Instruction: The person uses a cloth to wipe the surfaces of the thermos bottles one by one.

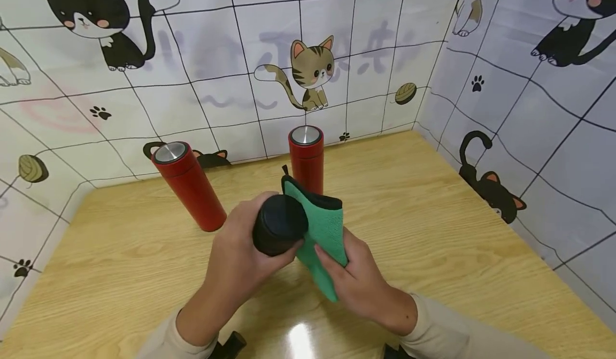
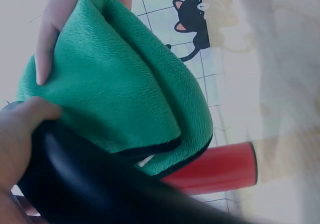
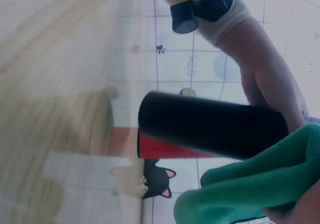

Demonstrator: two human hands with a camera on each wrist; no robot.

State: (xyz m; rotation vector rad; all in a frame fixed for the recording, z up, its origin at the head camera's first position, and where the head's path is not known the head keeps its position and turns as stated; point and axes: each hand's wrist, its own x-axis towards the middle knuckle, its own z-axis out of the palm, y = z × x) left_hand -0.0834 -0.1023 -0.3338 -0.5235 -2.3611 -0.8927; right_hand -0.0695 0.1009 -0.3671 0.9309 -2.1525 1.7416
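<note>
My left hand (image 1: 236,254) grips a black thermos bottle (image 1: 280,225) near its top, fingers and thumb wrapped round it. The right wrist view has the bottle's smooth black body (image 3: 210,125) raised over the wooden table. In my right hand (image 1: 363,284) is a folded green cloth (image 1: 326,233) with black edging, pinched between thumb and fingers. The cloth lies right against the bottle's right side, close to my left thumb. The left wrist view shows the cloth's fold (image 2: 120,79) beside the bottle's upper end, with right-hand fingers partly hidden behind it.
Two red thermos bottles with silver tops stand on the table (image 1: 433,214): one back left (image 1: 192,190), another (image 1: 306,158) just behind the cloth. Cat-printed curtains (image 1: 202,48) border the table at the back and sides.
</note>
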